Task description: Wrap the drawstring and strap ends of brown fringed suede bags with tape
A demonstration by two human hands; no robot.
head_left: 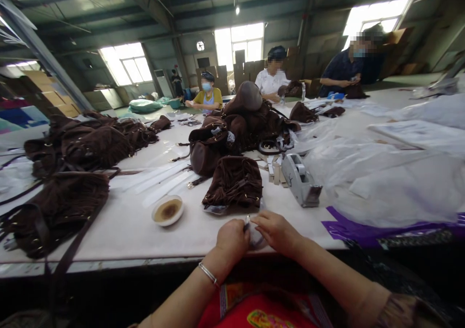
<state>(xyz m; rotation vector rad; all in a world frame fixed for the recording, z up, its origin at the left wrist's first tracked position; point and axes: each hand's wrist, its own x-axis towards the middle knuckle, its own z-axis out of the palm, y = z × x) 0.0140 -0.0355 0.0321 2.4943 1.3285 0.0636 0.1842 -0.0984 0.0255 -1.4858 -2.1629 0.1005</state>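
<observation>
At the table's near edge, my left hand (232,237) is closed on a small dark piece with a metal glint, whose kind I cannot make out. My right hand (276,230) pinches whitish wrapping (257,240) around that piece, its fingertips almost meeting the left hand. Just beyond both hands lies a dark brown fringed bag (234,185), with some clear plastic showing under its front edge. A white bowl (167,210) with a brownish stain inside stands to the left of this bag.
A grey tape dispenser (301,180) stands right of the bag, near clear plastic sheets (385,182). Brown bags are piled mid-table (240,119) and at left (94,139); another bag (61,207) lies near left. Several co-workers sit or stand across the table.
</observation>
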